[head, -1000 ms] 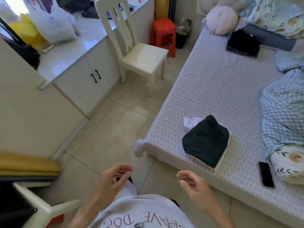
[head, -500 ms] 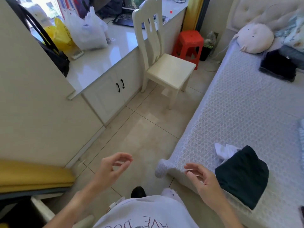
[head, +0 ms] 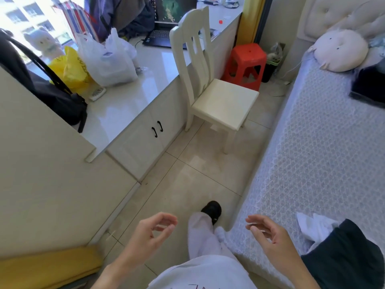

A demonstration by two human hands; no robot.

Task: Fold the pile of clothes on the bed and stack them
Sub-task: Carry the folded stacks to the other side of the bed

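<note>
1. The left hand (head: pixel 150 234) and right hand (head: pixel 270 238) hang low over the floor (head: pixel 187 180), fingers loosely curled, each holding nothing.
2. A folded dark garment (head: pixel 345 257) lies on the bed (head: pixel 312 153) near its edge, just right of the right hand, with white cloth (head: pixel 314 226) showing from beneath it.
3. Farther off, a cream chair (head: pixel 216 97) stands between the bed and the white surface (head: pixel 129 97).
4. Another dark folded item (head: pixel 368 88) lies near the round pillow (head: pixel 341 50).

Single head-worn wide-angle view, looking forward and steeply down from standing height. The beige tiled floor (head: pixel 193 180) fills the centre; the cream wooden chair (head: pixel 210 84) lies at 12 o'clock, the white lattice-textured bed (head: pixel 312 155) at 3 o'clock. Straight edges bow near the frame borders.
</note>
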